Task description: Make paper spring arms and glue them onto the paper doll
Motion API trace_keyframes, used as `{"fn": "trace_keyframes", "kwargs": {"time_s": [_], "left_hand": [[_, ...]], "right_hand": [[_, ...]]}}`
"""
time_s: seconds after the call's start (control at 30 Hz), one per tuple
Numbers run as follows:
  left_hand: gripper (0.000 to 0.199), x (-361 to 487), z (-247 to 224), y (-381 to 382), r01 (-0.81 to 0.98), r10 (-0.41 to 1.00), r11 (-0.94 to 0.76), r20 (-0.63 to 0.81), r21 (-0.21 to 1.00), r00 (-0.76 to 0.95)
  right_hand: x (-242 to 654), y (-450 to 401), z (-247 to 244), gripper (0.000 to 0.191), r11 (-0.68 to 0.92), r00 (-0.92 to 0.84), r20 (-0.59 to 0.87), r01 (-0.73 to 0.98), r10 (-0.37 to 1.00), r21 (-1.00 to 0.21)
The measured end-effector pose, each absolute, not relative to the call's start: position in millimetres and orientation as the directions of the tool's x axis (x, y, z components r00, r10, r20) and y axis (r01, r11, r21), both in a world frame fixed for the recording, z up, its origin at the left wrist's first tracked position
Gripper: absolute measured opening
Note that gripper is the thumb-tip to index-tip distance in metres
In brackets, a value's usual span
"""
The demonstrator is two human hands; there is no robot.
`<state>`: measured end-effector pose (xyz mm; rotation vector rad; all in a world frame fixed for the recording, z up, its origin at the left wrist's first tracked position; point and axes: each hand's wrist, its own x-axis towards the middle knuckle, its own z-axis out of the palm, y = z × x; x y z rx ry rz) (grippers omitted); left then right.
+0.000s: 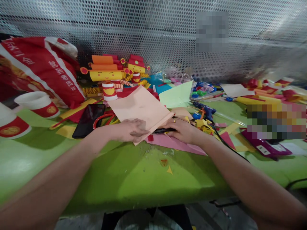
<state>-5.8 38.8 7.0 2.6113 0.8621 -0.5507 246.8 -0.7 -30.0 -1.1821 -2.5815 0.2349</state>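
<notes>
A sheet of peach paper [141, 103] lies at an angle before me, with a narrow fold along its lower right edge. My left hand [130, 130] rests on its lower left part, fingers stretched toward the fold. At the folded edge, my right hand [181, 129], wearing a ring, has its fingers bent in against the paper; its fingertips are partly hidden. A dark object [164, 130] shows under the fold by those fingers, its kind unclear. Beneath lies pink paper [177, 145]. Beside my left wrist are orange-handled scissors [102, 120] and a black phone [89, 120].
Paper-cup figures [106, 75] stand at the back left, near a red bag [40, 70] and white-and-red cups [38, 103]. Pale green paper [176, 94], a blue glue gun [203, 108] and yellow scraps [203, 125] lie to the right. A perforated metal panel [155, 35] rises behind.
</notes>
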Motion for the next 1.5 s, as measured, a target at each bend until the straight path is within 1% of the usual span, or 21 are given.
{"fn": "trace_keyframes", "kwargs": {"time_s": [0.07, 0.3, 0.5, 0.7, 0.87, 1.0, 1.2, 1.3, 1.43, 1.5], "left_hand": [[0.046, -5.5, 6.9, 38.5, 0.628, 0.495, -0.754, -0.462, 0.192, 0.736], [0.051, -7.0, 10.0, 35.7, 0.673, 0.511, -0.718, -0.523, 0.175, 0.682], [0.051, -7.1, 11.5, 34.7, 0.691, 0.520, -0.710, -0.560, 0.136, 0.645], [0.052, -6.5, 12.7, 34.0, 0.683, 0.506, -0.718, -0.573, 0.136, 0.645], [0.053, -7.0, 12.4, 34.3, 0.685, 0.500, -0.713, -0.574, 0.153, 0.649], [0.053, -6.8, 12.9, 34.2, 0.670, 0.487, -0.729, -0.583, 0.139, 0.651], [0.051, -6.7, 10.6, 35.8, 0.680, 0.499, -0.716, -0.568, 0.155, 0.655], [0.052, -6.9, 9.2, 36.6, 0.680, 0.498, -0.718, -0.573, 0.149, 0.651], [0.052, -7.0, 8.6, 36.4, 0.679, 0.504, -0.717, -0.558, 0.154, 0.659], [0.053, -7.0, 8.4, 36.6, 0.679, 0.505, -0.719, -0.557, 0.152, 0.659]], "right_hand": [[245.6, -2.0, -30.5, 0.039, 0.660, -0.628, 0.203, 0.701, 0.751, -0.271], [238.5, -6.9, -22.7, 0.041, 0.656, -0.640, 0.154, 0.709, 0.753, -0.259], [235.3, -7.5, -18.6, 0.037, 0.617, -0.612, 0.111, 0.744, 0.783, -0.256], [246.0, -3.8, -25.7, 0.035, 0.667, -0.660, 0.140, 0.683, 0.738, -0.297], [242.8, -4.8, -25.4, 0.034, 0.638, -0.630, 0.131, 0.715, 0.765, -0.286], [237.7, -7.3, -23.0, 0.033, 0.611, -0.612, 0.094, 0.741, 0.785, -0.280], [244.0, -6.9, -27.2, 0.033, 0.616, -0.625, 0.071, 0.734, 0.777, -0.285], [238.7, -8.3, -23.7, 0.035, 0.608, -0.622, 0.052, 0.739, 0.781, -0.291], [229.8, -11.8, -16.6, 0.036, 0.564, -0.590, -0.010, 0.775, 0.807, -0.284], [230.0, -12.6, -15.9, 0.038, 0.566, -0.593, -0.011, 0.774, 0.805, -0.282]]}}
